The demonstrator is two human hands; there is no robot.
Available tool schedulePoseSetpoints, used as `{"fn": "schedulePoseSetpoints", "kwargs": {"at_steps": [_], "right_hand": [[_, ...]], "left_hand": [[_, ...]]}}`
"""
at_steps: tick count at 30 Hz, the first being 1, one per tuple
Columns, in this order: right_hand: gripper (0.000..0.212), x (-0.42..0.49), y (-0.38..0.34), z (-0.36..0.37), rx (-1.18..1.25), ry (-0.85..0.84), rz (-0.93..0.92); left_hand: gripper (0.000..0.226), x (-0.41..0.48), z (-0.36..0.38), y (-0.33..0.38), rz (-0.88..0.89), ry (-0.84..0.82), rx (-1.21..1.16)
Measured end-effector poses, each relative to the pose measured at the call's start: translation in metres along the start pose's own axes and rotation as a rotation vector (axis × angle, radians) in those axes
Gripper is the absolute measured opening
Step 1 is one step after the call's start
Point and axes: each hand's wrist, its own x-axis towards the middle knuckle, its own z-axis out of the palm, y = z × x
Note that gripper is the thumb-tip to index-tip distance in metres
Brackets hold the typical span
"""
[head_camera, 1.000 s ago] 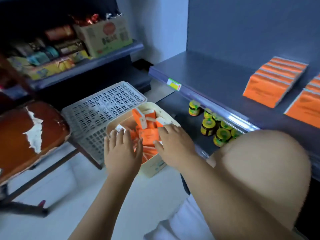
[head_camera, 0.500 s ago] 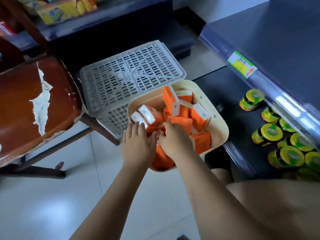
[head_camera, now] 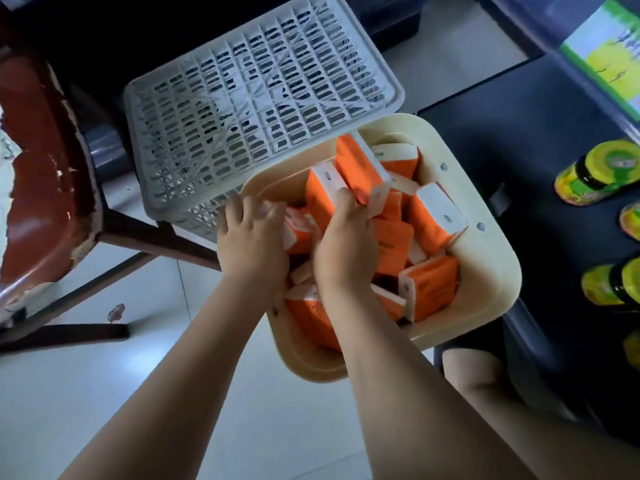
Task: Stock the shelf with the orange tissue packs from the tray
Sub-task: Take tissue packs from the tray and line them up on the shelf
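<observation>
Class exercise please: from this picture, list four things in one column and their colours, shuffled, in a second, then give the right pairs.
Things:
1 tray
2 crate
3 tissue packs
4 chair

Colours:
a grey
b brown
c cream
d orange

Pairs: 1-c, 2-a, 3-d, 4-b

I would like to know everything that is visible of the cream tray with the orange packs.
The cream tray is squarish with rounded corners and a broad rim; it looks like smooth plastic. Small round marks dot its inner wall. It is full of jumbled orange tissue packs with white ends. The left hand and right hand reach into it. Its far edge overlaps the grey slatted crate. What it rests on is hidden.
</observation>
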Motion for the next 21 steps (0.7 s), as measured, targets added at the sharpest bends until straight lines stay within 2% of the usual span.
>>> {"fn": "schedulePoseSetpoints", "kwargs": {"at_steps": [2, 4, 7, 9, 11, 15, 16, 18, 21], "right_hand": [[0.041, 0.011, 0.004, -0.002, 0.091, 0.039, 0.16], [0.035, 0.017, 0.006, -0.006, 0.151, 0.066, 0.225], [0.03, 0.021, 0.007, -0.019, 0.402, 0.071, 0.288], [0.028, 0.022, 0.007, -0.029, 0.612, 0.06, 0.37], [0.027, 0.021, 0.006, -0.042, 0.821, 0.03, 0.462], [0.028, 0.022, 0.003, -0.077, 1.136, -0.052, 0.571], [0.032, 0.021, 0.002, -0.088, 1.176, -0.071, 0.583], [0.054, 0.019, 0.001, -0.111, 1.15, -0.122, 0.561], [0.078, 0.011, 0.001, -0.149, 1.125, -0.153, 0.481]], "left_hand": [[0.043, 0.002, -0.005, 0.005, 0.023, -0.001, -0.047], [0.031, 0.003, -0.01, 0.007, 0.037, 0.022, -0.098], [0.042, 0.0, -0.017, 0.003, 0.061, 0.092, -0.227], [0.044, -0.008, -0.029, 0.003, 0.055, 0.158, -0.432], [0.028, -0.022, -0.042, 0.003, -0.1, 0.176, -0.64], [0.033, -0.043, -0.079, 0.011, -0.541, 0.066, -1.397], [0.027, -0.047, -0.089, 0.014, -0.582, 0.046, -1.537], [0.015, -0.053, -0.107, 0.021, -0.575, 0.018, -1.715], [0.007, -0.066, -0.132, 0.029, -0.5, -0.012, -1.79]]}}
